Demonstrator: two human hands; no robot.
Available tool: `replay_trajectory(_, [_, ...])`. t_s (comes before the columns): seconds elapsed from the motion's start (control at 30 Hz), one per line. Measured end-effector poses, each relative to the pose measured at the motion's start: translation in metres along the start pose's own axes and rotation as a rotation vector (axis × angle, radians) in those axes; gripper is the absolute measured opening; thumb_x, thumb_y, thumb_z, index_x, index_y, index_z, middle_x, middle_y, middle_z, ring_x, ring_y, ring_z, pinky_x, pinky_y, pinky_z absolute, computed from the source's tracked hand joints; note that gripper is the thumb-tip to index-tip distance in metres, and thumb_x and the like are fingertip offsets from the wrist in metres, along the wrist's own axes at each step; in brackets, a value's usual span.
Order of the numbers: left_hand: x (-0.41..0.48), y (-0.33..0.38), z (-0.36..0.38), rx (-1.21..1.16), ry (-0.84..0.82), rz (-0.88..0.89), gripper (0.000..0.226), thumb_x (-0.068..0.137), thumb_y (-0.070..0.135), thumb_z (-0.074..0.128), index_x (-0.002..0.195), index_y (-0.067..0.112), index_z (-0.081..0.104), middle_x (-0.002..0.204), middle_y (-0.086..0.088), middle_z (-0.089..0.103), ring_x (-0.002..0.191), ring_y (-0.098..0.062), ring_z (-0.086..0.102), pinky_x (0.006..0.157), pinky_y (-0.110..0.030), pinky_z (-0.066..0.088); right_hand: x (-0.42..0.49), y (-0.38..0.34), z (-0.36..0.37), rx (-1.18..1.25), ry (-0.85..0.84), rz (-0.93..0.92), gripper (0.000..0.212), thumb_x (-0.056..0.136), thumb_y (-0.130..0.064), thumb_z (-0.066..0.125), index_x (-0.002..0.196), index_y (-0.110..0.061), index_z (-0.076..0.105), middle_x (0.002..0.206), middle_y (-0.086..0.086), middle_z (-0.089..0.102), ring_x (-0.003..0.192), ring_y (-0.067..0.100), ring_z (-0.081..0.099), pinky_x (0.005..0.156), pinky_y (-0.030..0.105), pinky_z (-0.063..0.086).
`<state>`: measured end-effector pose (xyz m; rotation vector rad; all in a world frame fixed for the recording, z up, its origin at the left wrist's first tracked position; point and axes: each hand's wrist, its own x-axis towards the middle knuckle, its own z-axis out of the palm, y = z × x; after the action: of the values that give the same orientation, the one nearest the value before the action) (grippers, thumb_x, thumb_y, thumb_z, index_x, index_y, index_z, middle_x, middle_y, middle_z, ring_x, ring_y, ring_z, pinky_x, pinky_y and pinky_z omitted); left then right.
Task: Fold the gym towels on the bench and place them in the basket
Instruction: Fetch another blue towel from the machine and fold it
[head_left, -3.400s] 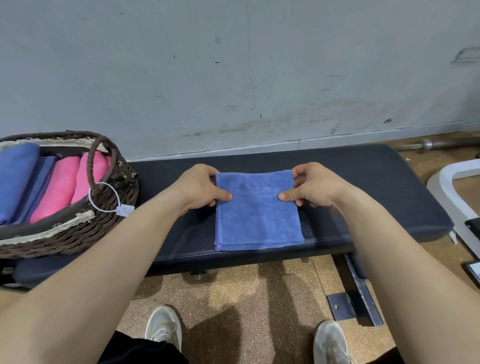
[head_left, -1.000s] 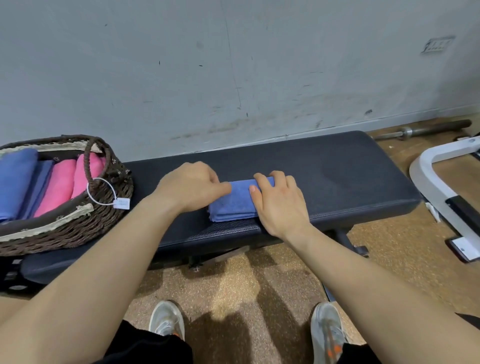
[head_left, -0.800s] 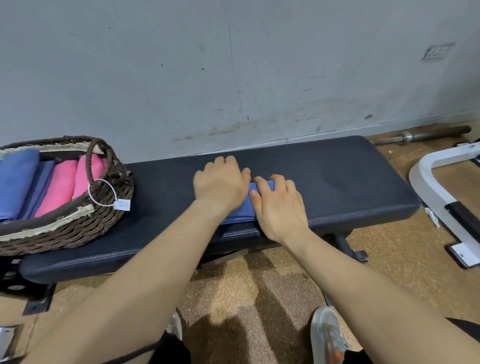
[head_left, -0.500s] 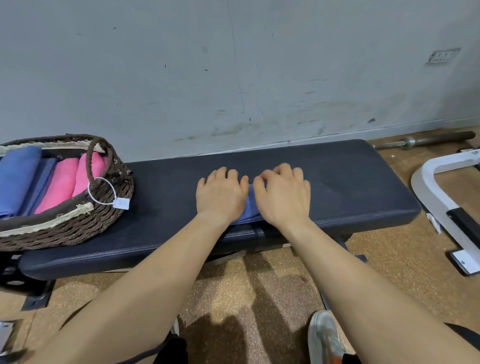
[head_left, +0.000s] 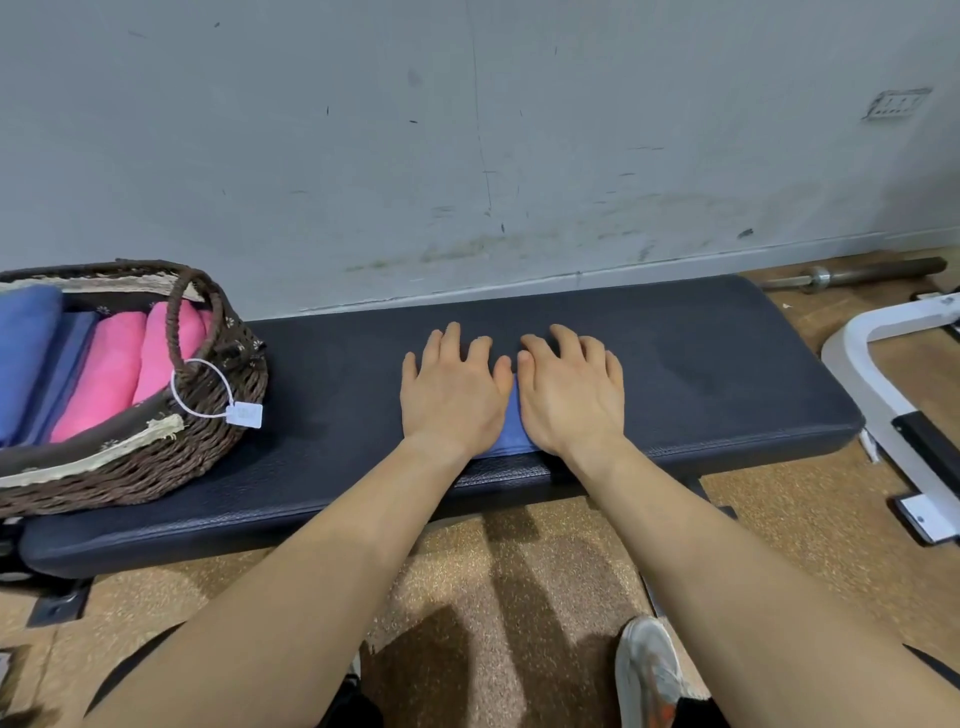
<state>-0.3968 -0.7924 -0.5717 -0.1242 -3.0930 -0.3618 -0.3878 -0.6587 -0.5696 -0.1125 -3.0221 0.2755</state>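
A small folded blue towel (head_left: 510, 426) lies on the black padded bench (head_left: 701, 374), mostly hidden under my palms. My left hand (head_left: 451, 389) and my right hand (head_left: 569, 395) press flat on it side by side, fingers straight and spread. Only a narrow blue strip shows between them. A brown wicker basket (head_left: 171, 462) stands on the bench's left end, holding folded blue towels (head_left: 31, 353) and pink towels (head_left: 117, 371).
A grey wall runs close behind the bench. A barbell bar (head_left: 852, 274) lies on the floor at the back right, and a white equipment frame (head_left: 883, 374) stands at the right. My shoe (head_left: 649, 675) is on the cork floor below.
The blue towel was folded down from a wide rectangle to a small packet. My left hand moved onto it beside the right, and both hands flattened with the fingers spread.
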Motion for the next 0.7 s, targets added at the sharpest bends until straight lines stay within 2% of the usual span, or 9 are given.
replay_trajectory(0.13, [0.003,0.0,-0.002,0.001,-0.077,0.038,0.051,0.104,0.047,0.017,0.15,0.03,0.031,0.165,-0.01,0.014,0.151,-0.028,0.011,0.119,-0.057,0.011,0.004,0.0,0.001,-0.021,-0.063,0.007,0.049,0.104,-0.045,0.019,0.144,-0.033,0.044,0.157,0.002,0.036,0.139,0.032,0.033,0.117,0.053,0.022])
replay_trajectory(0.27, [0.001,0.001,-0.003,0.046,-0.071,0.058,0.05,0.104,0.043,0.015,0.145,0.029,0.041,0.162,-0.008,0.023,0.15,-0.027,0.019,0.118,-0.055,0.012,0.004,0.0,-0.003,0.032,-0.095,-0.027,0.049,0.105,-0.044,0.018,0.145,-0.032,0.045,0.156,0.0,0.038,0.14,0.031,0.034,0.116,0.05,0.025])
replay_trajectory(0.33, [-0.006,-0.001,-0.006,0.078,0.008,0.152,0.057,0.101,0.043,0.009,0.128,0.026,0.056,0.148,-0.002,0.047,0.139,-0.022,0.039,0.113,-0.047,0.024,-0.002,0.004,-0.008,0.126,-0.086,-0.088,0.047,0.106,-0.042,0.022,0.137,-0.029,0.054,0.148,-0.004,0.047,0.132,0.028,0.041,0.11,0.044,0.034])
replay_trajectory(0.37, [-0.01,-0.002,-0.008,0.073,0.047,0.215,0.061,0.099,0.044,0.006,0.116,0.026,0.062,0.132,0.003,0.059,0.126,-0.021,0.051,0.105,-0.042,0.032,-0.008,0.007,-0.01,0.189,-0.085,-0.112,0.047,0.106,-0.042,0.023,0.131,-0.027,0.06,0.141,-0.004,0.053,0.126,0.027,0.046,0.105,0.041,0.038])
replay_trajectory(0.43, [-0.018,-0.007,-0.013,-0.002,0.08,0.319,0.06,0.096,0.048,0.01,0.104,0.025,0.065,0.107,0.007,0.067,0.104,-0.022,0.06,0.09,-0.038,0.041,-0.02,0.012,-0.013,0.285,-0.087,-0.116,0.059,0.1,-0.052,0.018,0.119,-0.024,0.066,0.127,-0.003,0.059,0.115,0.027,0.051,0.097,0.041,0.043])
replay_trajectory(0.5, [-0.023,-0.013,-0.019,-0.07,0.028,0.375,0.058,0.095,0.055,0.018,0.114,0.026,0.064,0.111,0.007,0.067,0.103,-0.022,0.058,0.089,-0.039,0.044,-0.029,0.016,-0.016,0.304,-0.102,-0.105,0.067,0.094,-0.06,0.014,0.114,-0.023,0.066,0.117,-0.001,0.061,0.109,0.027,0.052,0.094,0.043,0.044])
replay_trajectory(0.53, [-0.026,-0.017,-0.022,-0.081,-0.017,0.388,0.057,0.094,0.06,0.021,0.119,0.026,0.061,0.116,0.007,0.066,0.106,-0.02,0.057,0.091,-0.039,0.044,-0.033,0.018,-0.02,0.302,-0.123,-0.105,0.064,0.095,-0.061,0.018,0.114,-0.024,0.066,0.114,0.0,0.06,0.109,0.026,0.052,0.094,0.043,0.044])
replay_trajectory(0.63, [-0.035,-0.024,-0.034,-0.098,-0.133,0.399,0.052,0.094,0.064,0.042,0.129,0.028,0.054,0.126,0.008,0.06,0.111,-0.018,0.054,0.094,-0.036,0.042,-0.046,0.026,-0.03,0.347,-0.172,-0.133,0.042,0.099,-0.056,0.037,0.115,-0.026,0.063,0.109,-0.002,0.059,0.107,0.021,0.05,0.09,0.038,0.043])
replay_trajectory(0.7, [-0.045,-0.023,-0.049,-0.081,-0.206,0.368,0.056,0.09,0.065,0.05,0.132,0.028,0.051,0.128,0.007,0.056,0.111,-0.018,0.056,0.092,-0.035,0.044,-0.057,0.029,-0.038,0.416,-0.196,-0.16,0.033,0.095,-0.056,0.051,0.109,-0.028,0.06,0.104,-0.007,0.06,0.1,0.015,0.054,0.081,0.032,0.041])
